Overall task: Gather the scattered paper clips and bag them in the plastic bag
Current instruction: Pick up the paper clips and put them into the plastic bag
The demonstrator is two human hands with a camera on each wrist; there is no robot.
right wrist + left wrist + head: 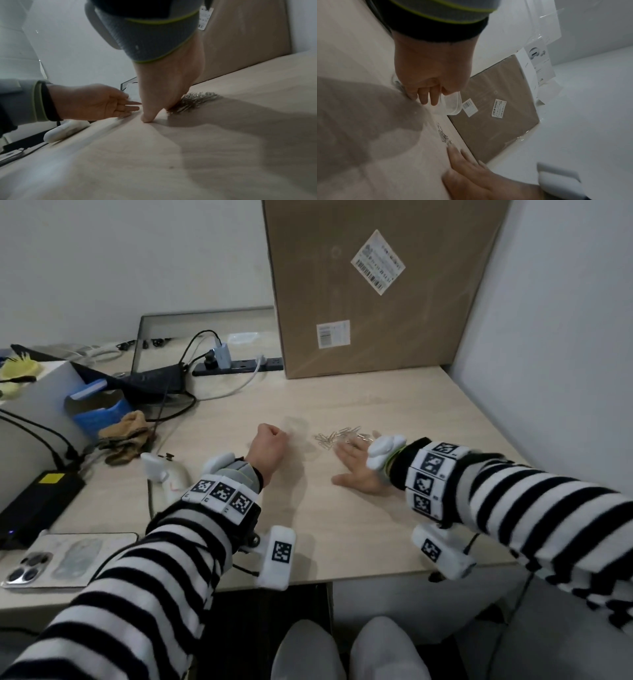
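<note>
A pile of silver paper clips [337,436] [443,136] [197,99] lies on the light wooden table [394,508], just in front of the cardboard box. My right hand [356,467] [471,170] [163,88] lies flat on the table, fingers straight, its fingertips at the near edge of the pile. To the left of the clips my left hand [270,445] [428,81] [92,101] pinches the rim of the clear plastic bag [296,428] [453,104], which is hard to make out against the table.
A big cardboard box [376,285] stands behind the clips, against the right wall. On the left are a power strip [239,364] with cables, brown gloves [126,436], a white controller [164,474], a black adapter [34,508] and a phone [68,556].
</note>
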